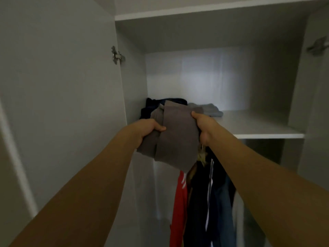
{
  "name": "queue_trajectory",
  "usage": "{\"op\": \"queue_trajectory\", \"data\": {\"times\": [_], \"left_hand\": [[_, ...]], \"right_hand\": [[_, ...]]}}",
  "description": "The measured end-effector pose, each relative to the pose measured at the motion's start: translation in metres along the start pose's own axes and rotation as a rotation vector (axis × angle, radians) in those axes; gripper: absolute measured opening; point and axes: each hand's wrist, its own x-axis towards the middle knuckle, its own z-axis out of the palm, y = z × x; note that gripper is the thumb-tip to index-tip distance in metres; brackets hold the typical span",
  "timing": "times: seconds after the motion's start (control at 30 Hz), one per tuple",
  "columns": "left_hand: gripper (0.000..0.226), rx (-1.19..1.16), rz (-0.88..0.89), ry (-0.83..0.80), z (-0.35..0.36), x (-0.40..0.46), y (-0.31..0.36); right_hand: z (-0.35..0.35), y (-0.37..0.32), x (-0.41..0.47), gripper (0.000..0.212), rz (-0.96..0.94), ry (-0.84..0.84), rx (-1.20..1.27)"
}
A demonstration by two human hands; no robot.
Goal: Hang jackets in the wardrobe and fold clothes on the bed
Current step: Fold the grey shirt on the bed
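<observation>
A folded grey garment (175, 136) is held up in front of the white wardrobe shelf (258, 130). My left hand (147, 128) grips its left edge with the thumb on top. My right hand (204, 127) grips its right edge. Behind it on the shelf lie a dark navy folded garment (153, 104) and a light grey-blue folded one (211, 108). Below the shelf hang a red jacket (179, 207), a dark navy jacket with a white stripe (201, 202) and a blue one (226, 211).
The wardrobe's left door (58, 104) stands open with a metal hinge (116, 55). A higher shelf (204, 13) runs above. The right part of the middle shelf is bare white board. A wooden hanger neck (202, 155) shows under my right wrist.
</observation>
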Motion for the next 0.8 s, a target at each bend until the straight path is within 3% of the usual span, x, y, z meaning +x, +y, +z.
{"op": "queue_trajectory", "data": {"times": [0.1, 0.2, 0.4, 0.47, 0.57, 0.63, 0.7, 0.8], "left_hand": [[0.041, 0.003, 0.027, -0.002, 0.001, 0.070, 0.035], [0.024, -0.019, 0.060, -0.043, 0.019, 0.129, 0.070], [0.034, -0.018, 0.106, -0.068, 0.068, 0.246, 0.111], [0.031, 0.177, 0.170, 0.003, 0.085, 0.282, 0.109], [0.066, 0.719, 0.323, 0.142, 0.108, 0.338, 0.095], [0.056, 0.944, 0.413, 0.016, 0.123, 0.370, 0.082], [0.054, 1.140, 0.388, -0.125, 0.136, 0.394, 0.062], [0.069, 1.195, 0.255, -0.082, 0.149, 0.416, 0.037]], "right_hand": [[0.004, -0.027, 0.067, 0.028, -0.010, -0.008, -0.070], [-0.006, -0.061, 0.131, 0.034, -0.051, 0.046, -0.206], [-0.042, -0.098, 0.262, 0.052, -0.226, 0.172, -0.456], [-0.058, -0.085, 0.305, 0.045, -0.249, 0.184, -0.661], [-0.084, -0.042, 0.360, 0.042, -0.159, 0.128, -1.067], [-0.096, -0.016, 0.387, 0.046, -0.128, 0.144, -1.209], [-0.104, -0.002, 0.404, 0.045, -0.166, 0.208, -1.243], [-0.116, 0.000, 0.424, 0.042, -0.245, 0.194, -1.292]]}}
